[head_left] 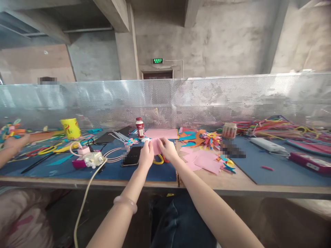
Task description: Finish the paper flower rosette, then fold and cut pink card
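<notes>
Between my two hands is a small piece of pink paper [156, 146], held up over the table's front half. My left hand [146, 154] pinches its left edge, and my right hand [167, 150] grips the right side. Below them, partly hidden, lie scissors with yellow and orange handles [158, 160]. A black phone-like slab [133, 156] rests just left of my left hand. To the right of my right hand spreads a loose pile of pink paper squares [207, 160]. Behind my hands lies a larger pink sheet [162, 133].
A red-and-white bottle [140, 128] stands behind my hands. Power plugs with a cable [90, 159] sit to the left, near a yellow can [70, 128]. Colourful paper flowers [210, 139] lie right. A perforated metal screen [207, 101] closes the back. Another person's hand [17, 143] is at far left.
</notes>
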The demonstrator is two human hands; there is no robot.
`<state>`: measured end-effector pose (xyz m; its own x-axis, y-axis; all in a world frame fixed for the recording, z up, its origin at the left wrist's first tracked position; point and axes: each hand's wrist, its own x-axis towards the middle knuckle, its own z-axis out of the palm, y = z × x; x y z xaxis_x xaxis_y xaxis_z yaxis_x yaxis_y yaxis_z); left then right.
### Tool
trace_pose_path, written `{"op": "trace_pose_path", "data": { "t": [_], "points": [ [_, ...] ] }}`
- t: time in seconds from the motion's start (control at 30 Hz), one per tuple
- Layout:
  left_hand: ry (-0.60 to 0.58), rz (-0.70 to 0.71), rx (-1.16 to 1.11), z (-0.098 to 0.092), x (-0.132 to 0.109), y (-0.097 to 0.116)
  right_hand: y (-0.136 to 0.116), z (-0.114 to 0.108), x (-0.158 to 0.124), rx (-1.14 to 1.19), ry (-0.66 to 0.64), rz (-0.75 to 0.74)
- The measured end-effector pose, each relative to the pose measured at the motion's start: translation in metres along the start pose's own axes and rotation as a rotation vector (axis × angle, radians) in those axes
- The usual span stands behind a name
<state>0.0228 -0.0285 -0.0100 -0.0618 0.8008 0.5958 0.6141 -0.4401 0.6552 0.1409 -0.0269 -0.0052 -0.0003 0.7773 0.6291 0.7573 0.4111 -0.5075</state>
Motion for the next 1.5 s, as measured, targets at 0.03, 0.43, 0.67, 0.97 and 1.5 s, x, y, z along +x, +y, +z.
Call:
{"op": "trace_pose_path", "data": {
  "t": [0.03, 0.43, 0.67, 0.97, 1.5],
  "points": [
    [-0.002, 0.001, 0.014, 0.000, 0.000, 0.000, 0.000, 0.001, -0.001, 0.022, 0.005, -0.027],
    [-0.109, -0.085, -0.114, 0.000, -0.004, -0.002, 0.029, -0.115, -0.051, -0.409, -0.320, 0.167],
    [-0.128, -0.062, -0.090, -0.001, -0.004, -0.002, 0.065, -0.138, -0.083, -0.715, -0.596, 0.161],
    [-0.170, 0.003, -0.040, 0.001, -0.004, -0.004, 0.059, -0.149, -0.080, -0.465, -0.580, 0.203],
    [-0.285, -0.033, -0.250, 0.006, -0.002, -0.010, 0.047, -0.114, -0.044, -0.113, -0.577, 0.027]
  ]
}}
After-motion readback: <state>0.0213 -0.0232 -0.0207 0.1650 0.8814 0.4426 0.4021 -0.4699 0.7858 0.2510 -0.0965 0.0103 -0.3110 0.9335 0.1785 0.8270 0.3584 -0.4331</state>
